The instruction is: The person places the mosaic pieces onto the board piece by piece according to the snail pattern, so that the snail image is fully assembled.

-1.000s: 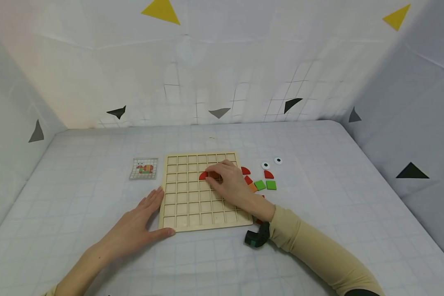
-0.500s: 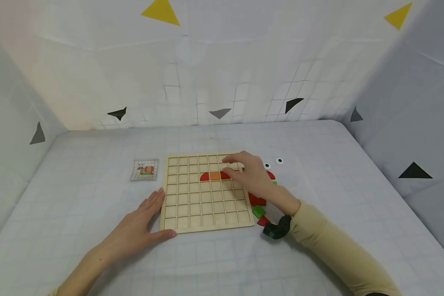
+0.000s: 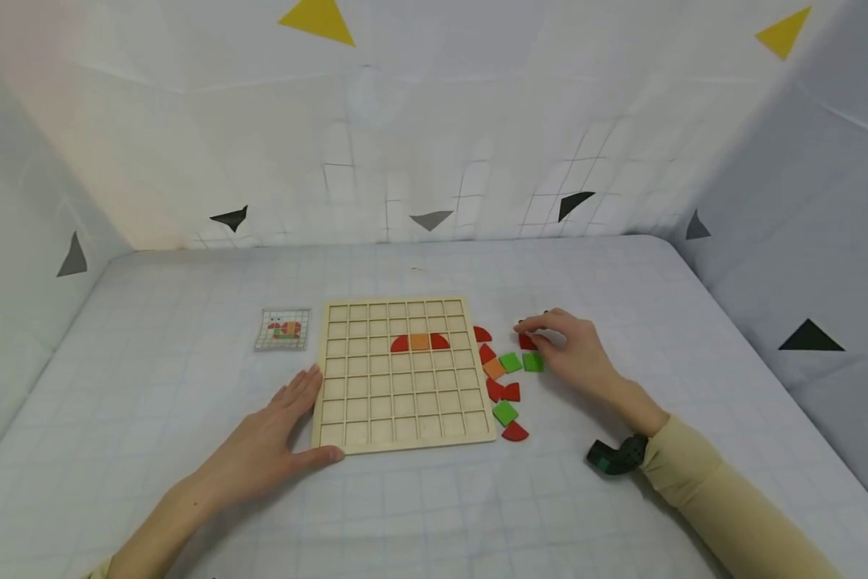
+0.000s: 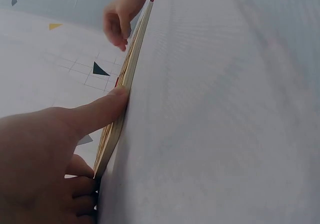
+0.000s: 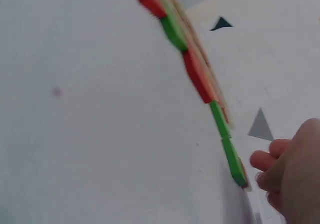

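Head view: L hand (image 3: 258, 444) wide at wooden gridboard (image 3: 379, 386); R hand (image 3: 577, 351) narrow at red quarter-circle (image 3: 526, 342), grip unclear, cd bump adj. green square (image 3: 532, 363).

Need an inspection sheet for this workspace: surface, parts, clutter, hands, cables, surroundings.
Surface: white tabletop with a faint grid pattern.
Job's things: pale wooden square grid board holds a row of an orange square tile between two red quarter-round tiles; loose flat red, green and orange tiles lie to its right, a small printed picture card to its left.
Clutter: nothing seen.
Left hand: fingers at the board's left edge, thumb at its near edge.
Right hand: fingers at a loose red tile; grip cannot be told.
Cables: nothing seen.
Surroundings: white creased backdrop with yellow, black and grey angular patches.
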Demonstrator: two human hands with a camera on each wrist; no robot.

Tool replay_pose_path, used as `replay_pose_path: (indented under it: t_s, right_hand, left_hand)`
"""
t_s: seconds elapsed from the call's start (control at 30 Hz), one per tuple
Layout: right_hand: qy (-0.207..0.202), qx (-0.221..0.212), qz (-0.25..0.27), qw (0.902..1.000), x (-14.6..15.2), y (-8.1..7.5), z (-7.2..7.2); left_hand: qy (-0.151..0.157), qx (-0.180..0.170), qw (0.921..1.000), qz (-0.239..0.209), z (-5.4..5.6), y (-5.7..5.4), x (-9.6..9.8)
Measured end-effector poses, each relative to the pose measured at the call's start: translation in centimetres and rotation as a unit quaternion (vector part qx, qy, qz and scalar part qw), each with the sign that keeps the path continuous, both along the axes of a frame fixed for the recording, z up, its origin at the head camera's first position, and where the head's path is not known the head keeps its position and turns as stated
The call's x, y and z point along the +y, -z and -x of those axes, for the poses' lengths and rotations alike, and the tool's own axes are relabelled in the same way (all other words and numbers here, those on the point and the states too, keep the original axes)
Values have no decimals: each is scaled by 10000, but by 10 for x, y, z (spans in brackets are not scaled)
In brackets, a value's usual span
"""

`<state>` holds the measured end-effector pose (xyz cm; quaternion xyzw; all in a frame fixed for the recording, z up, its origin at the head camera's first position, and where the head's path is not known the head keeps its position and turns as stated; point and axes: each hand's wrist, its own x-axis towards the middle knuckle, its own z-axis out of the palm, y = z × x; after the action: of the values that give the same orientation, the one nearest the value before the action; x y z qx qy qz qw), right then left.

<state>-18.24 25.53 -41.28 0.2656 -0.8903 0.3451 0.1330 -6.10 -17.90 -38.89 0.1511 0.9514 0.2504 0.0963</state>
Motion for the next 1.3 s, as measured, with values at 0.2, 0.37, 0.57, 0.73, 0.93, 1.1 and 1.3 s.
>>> replay_pose_path:
  t_s: [0.2, 0.37, 0.57, 0.73, 0.93, 1.1, 1.3]
  right_hand:
    - [-88, 46, 137, 9999, 12, 11, 0]
    - [-131, -80, 37, 9999, 11, 11, 0]
    - [-37, -25, 3, 10000, 10, 11, 0]
    - [-44, 121, 5, 9999, 11, 11, 1]
    - [-122, 155, 5, 9998, 11, 12, 1]
    - [-77, 131, 15, 9999, 10, 12, 2]
    - [-153, 94, -14, 9998, 10, 12, 2]
  left_hand:
    - [-39, -40, 10000, 8, 0, 1, -1]
    - [-10, -6, 10000, 0, 0, 1, -1]
    - [7, -14, 10000, 8, 1, 2, -1]
    - [11, 8, 10000, 9, 1, 2, -1]
    - [18, 36, 10000, 21, 0, 2, -1]
    - [15, 45, 10000, 20, 0, 2, -1]
    - [10, 13, 10000, 8, 0, 2, -1]
